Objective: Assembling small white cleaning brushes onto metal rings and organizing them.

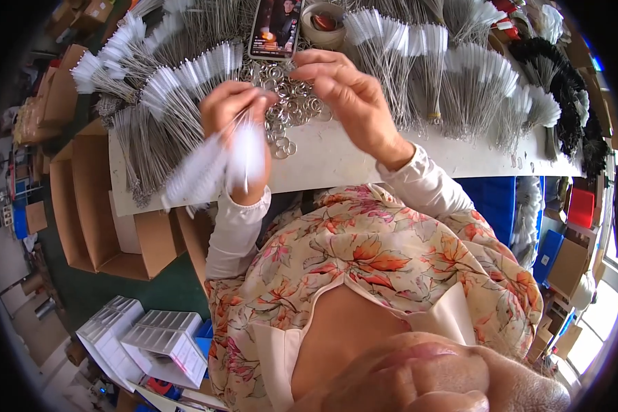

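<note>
My left hand (pixel 228 115) is closed round the thin wire stems of a few wire brushes (pixel 200 170). Their white bristle ends hang down toward me and are blurred. The thumb and forefinger are pinched at the stem ends, over a heap of round metal rings (pixel 296 110). Right of that heap, my right hand (pixel 353 103) is raised with fingers stretched to the left and apart from the thumb. I see nothing held in it. Whether its fingertips touch any ring I cannot tell.
Bundles of white-bristled brushes (pixel 398 48) line both sides of the white table (pixel 323 161). A phone (pixel 273 27) stands behind the rings, beside a tape roll (pixel 323 26). Open cardboard boxes (pixel 93 199) are at the left; a blue bin (pixel 487 206) sits under the table's right side.
</note>
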Tool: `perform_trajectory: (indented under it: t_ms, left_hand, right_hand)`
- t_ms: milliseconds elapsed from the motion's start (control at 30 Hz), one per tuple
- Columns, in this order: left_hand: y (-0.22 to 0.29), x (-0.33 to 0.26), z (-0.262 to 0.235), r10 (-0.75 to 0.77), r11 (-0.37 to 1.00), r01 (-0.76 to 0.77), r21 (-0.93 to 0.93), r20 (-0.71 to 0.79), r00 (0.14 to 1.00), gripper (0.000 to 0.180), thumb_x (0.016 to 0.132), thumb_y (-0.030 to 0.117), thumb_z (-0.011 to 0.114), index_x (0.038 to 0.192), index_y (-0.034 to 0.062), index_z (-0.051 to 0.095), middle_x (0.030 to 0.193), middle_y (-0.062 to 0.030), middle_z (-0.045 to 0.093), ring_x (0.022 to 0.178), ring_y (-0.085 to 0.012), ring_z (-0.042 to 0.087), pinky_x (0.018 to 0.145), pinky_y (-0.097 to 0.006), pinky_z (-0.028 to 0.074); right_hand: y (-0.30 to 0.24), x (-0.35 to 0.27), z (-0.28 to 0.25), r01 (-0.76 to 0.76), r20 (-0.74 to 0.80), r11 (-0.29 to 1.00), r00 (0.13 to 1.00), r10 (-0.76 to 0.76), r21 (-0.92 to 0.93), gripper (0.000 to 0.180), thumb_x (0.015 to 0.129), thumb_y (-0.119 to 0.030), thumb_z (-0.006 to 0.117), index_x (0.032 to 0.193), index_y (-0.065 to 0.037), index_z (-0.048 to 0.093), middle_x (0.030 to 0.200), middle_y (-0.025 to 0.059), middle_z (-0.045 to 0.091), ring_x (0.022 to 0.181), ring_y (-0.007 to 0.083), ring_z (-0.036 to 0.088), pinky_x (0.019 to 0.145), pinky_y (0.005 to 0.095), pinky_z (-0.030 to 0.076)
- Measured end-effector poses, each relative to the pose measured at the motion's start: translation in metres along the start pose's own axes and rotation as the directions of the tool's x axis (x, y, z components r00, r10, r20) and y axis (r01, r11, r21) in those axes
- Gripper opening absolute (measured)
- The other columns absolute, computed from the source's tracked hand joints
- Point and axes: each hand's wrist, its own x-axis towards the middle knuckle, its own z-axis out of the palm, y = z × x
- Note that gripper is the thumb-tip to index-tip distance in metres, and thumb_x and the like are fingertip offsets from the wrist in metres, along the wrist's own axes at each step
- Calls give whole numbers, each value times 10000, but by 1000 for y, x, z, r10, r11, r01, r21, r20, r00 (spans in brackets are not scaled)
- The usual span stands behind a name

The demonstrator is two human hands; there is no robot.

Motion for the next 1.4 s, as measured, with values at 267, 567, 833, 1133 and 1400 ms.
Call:
perform_trajectory:
  t_ms: [267,567,833,1133,1400]
  left_hand:
    - [-22,-48,11,144,982,-181,55,401,905,276,774,-50,629,1042,15,621,1095,-117,491,950,-239,536,757,-309,491]
    - [-5,-10,-19,17,987,84,-140,603,797,1015,703,438,736,1388,-7,133,1321,-203,294,1150,-301,444,955,-404,384]
    - [2,-26,-31,26,988,94,-126,720,693,234,749,177,710,891,27,599,884,-68,583,802,-201,581,690,-300,472]
    - [-1,-46,27,439,887,-416,-198,639,632,235,731,111,721,934,75,610,840,-46,612,745,-247,592,621,-340,484]
    - [-102,-25,70,201,710,-630,316,766,611,122,683,68,684,792,119,663,805,7,585,802,-199,513,720,-337,370]
  right_hand:
    - [13,-13,11,-336,153,334,869,470,881,212,962,-171,408,1022,-22,547,836,25,598,755,124,577,715,259,498]
    - [-28,-32,0,-40,347,884,911,224,-465,86,831,-39,573,871,2,637,746,99,636,626,160,606,577,281,483]
    - [-35,-49,-13,-422,438,882,766,471,-210,167,884,-154,554,884,-3,625,692,19,599,607,77,534,555,231,426]
    - [-30,-86,-65,-669,371,738,665,648,-91,181,884,-191,559,885,-19,616,683,-24,580,512,57,454,459,202,335]
    - [7,-135,-85,14,91,176,892,442,-984,64,727,-57,549,768,-69,596,731,84,598,698,274,608,584,401,459]
